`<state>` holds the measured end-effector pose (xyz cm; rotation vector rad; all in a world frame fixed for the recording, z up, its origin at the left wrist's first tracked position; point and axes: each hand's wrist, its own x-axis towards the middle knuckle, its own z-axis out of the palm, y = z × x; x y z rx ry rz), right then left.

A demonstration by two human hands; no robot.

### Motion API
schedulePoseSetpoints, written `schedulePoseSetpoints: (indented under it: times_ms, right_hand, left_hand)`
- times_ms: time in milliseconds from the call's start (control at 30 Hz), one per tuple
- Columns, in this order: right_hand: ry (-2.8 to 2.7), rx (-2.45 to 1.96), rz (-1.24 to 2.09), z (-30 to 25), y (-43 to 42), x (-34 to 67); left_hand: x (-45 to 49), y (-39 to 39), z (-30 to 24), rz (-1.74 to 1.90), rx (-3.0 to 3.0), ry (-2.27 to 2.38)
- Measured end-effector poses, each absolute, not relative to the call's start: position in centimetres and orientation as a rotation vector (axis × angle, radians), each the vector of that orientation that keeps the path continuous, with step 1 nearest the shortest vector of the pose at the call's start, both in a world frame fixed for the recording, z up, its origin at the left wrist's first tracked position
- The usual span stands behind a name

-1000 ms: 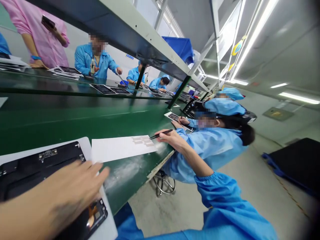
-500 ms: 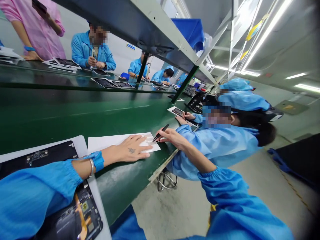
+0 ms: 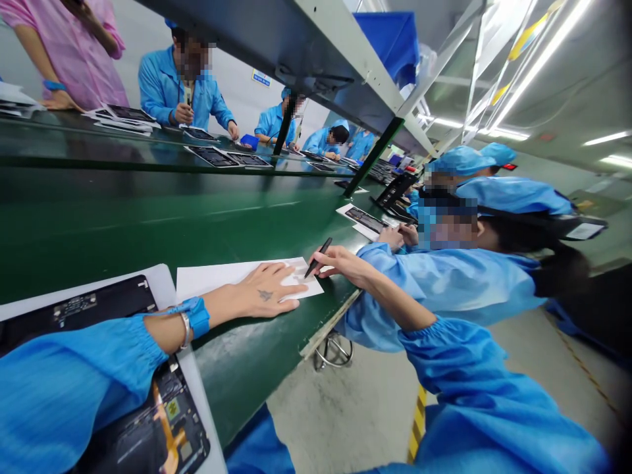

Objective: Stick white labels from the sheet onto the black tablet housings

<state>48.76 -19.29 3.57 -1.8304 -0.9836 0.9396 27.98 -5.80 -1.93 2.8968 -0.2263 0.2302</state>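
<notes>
My left hand lies flat on a white sheet of paper, its fingers spread toward the right end. Between the thumb and fingers of my right hand is a pair of black tweezers, tips pointing down at the paper near my left fingertips. What lies under the tips, if anything, is too small to make out. Beneath my left forearm is an opened device housing with dark internal parts and an orange flex cable, on a light grey surround.
The green workbench runs under a grey overhead shelf. A co-worker in a blue smock sits close at my right, with a device part on paper. Other people work across the bench, near flat dark panels.
The view has shifted slightly. My hands keep nearly the same place on the paper, the tweezers still in my right hand. The neighbouring co-worker's hands have drawn back from the device part.
</notes>
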Motion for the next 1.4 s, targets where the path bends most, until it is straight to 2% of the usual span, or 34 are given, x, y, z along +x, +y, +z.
schedulePoseSetpoints:
  times_ms: [300,467,633,733,900,1033,1167,1400]
  right_hand:
    - [-0.889,-1.675,0.742,1.9,-20.0,47.6]
    - [-0.856,-1.45,0.575,2.5,-20.3,45.6]
    - [-0.833,-1.356,0.516,3.9,-20.7,43.6]
    - [-0.9,-1.369,0.523,4.7,-19.9,41.4]
    - [-1.155,-1.29,0.753,6.0,-15.1,33.1]
    - [-1.285,-1.219,0.984,5.8,-9.2,26.4]
    - [-1.276,-1.265,1.061,4.3,-4.0,23.4]
    - [-1.202,-1.322,1.119,1.4,-2.8,23.7]
  left_hand:
    - [28.0,-5.7,-1.9,0.28,2.845,-0.254]
    - [27.0,-6.3,-0.9,0.213,2.861,-0.213]
    - [18.8,-2.1,4.3,0.537,2.929,0.027]
    - [10.6,0.9,6.2,0.519,3.004,0.404]
    - [1.5,1.5,3.9,0.138,3.098,0.79]
    - [0.4,0.4,1.4,0.243,3.067,0.758]
    - [0.3,0.3,0.5,0.437,3.014,0.764]
    - [-0.2,0.3,-0.6,0.6,2.916,0.673]
